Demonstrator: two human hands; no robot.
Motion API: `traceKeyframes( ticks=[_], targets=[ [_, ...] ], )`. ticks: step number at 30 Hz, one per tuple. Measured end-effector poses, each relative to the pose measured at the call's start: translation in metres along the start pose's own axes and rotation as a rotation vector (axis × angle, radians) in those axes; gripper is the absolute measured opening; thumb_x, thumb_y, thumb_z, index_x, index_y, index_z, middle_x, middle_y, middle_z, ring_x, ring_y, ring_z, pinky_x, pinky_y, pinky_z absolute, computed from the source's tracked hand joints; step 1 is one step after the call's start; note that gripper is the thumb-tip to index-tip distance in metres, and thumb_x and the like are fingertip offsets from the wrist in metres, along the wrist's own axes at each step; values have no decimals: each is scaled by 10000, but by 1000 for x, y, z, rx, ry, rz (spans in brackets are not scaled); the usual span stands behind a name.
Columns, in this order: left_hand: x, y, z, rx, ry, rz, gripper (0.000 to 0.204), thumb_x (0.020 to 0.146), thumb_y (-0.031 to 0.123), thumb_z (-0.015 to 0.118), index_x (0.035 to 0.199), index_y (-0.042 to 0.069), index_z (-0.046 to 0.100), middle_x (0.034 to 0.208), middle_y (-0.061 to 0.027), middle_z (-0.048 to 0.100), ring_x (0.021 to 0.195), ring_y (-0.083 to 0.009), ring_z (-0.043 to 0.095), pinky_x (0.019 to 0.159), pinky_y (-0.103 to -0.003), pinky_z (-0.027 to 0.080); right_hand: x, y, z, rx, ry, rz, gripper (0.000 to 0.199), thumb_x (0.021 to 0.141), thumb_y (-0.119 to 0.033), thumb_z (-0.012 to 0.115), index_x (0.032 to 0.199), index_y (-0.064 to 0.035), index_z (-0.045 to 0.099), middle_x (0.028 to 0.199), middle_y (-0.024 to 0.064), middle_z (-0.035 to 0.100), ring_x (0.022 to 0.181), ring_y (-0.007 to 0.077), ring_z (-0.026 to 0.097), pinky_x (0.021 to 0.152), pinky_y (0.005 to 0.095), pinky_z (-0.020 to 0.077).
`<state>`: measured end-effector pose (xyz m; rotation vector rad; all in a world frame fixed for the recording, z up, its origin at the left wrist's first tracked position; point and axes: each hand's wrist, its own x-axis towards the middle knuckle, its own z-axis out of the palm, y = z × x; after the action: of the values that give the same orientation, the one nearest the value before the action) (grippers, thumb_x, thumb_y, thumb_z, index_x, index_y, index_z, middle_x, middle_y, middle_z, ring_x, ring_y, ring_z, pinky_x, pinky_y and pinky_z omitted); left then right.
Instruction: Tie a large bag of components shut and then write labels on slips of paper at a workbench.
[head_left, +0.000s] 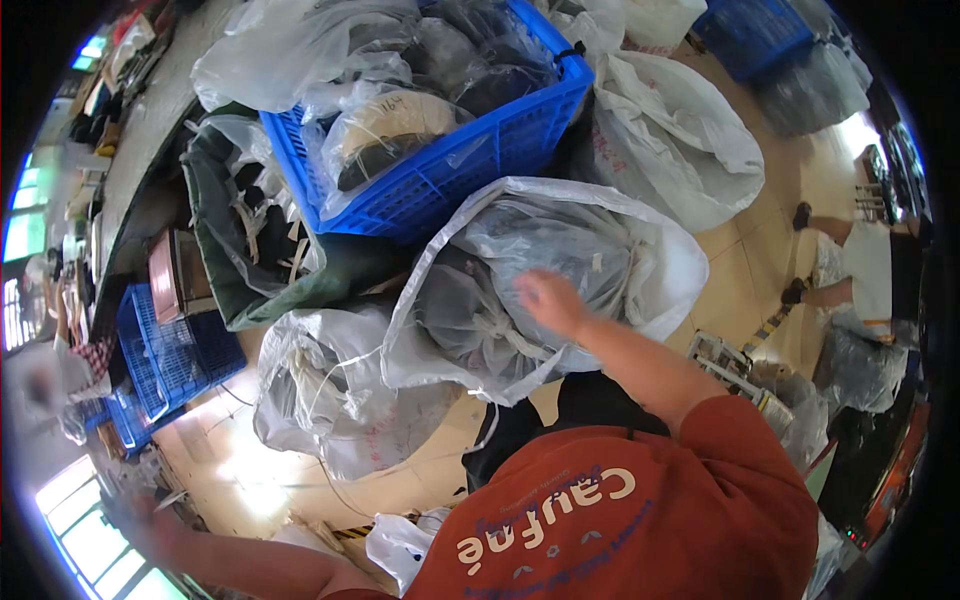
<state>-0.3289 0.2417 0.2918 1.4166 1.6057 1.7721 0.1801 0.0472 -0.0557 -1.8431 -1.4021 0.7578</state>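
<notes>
My right hand is over the mouth of a white woven sack, its fingers loosely bent and a little apart, with nothing visible in them. Whether it touches the contents cannot be made out. Inside the sack are clear plastic bags, and one knotted bag holds dark contents. Stretched far out to the lower left, my left hand is smeared by motion, so its fingers and anything in them do not show clearly.
A blue plastic crate full of bagged parts stands beyond the sack. Left of it is a green sack. Other white sacks stand close by. Blue crates are stacked at left. Another person's legs show at right.
</notes>
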Motion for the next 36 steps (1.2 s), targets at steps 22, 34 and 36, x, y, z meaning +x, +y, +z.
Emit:
traceKeyframes(
  ticks=[22, 34, 36],
  targets=[
    [-395, -178, 161, -193, -1066, -1491, 250, 889, 89, 450, 1081, -35, 550, 705, -13, 503, 542, -75, 446, 478, -206, 366, 17, 14, 80, -370, -86, -447, 99, 736, -123, 520, 789, -92, 597, 787, 40, 507, 809, 225, 505, 734, 361, 414],
    [-428, -194, 174, -201, -802, -1620, 164, 902, 99, 415, 1012, 34, 518, 699, -25, 502, 515, -101, 434, 454, -245, 382, 23, 20, 68, -340, -170, -464, 193, 741, -111, 527, 895, -119, 642, 795, 39, 512, 806, 226, 510, 759, 352, 413],
    [-427, -185, 176, -362, -786, -1623, 145, 906, 103, 417, 988, 29, 512, 719, -16, 511, 529, -107, 445, 468, -252, 390, 28, 24, 70, -305, -158, -344, 195, 759, -95, 517, 913, -109, 635, 820, 45, 526, 831, 244, 511, 766, 359, 417]
  ],
)
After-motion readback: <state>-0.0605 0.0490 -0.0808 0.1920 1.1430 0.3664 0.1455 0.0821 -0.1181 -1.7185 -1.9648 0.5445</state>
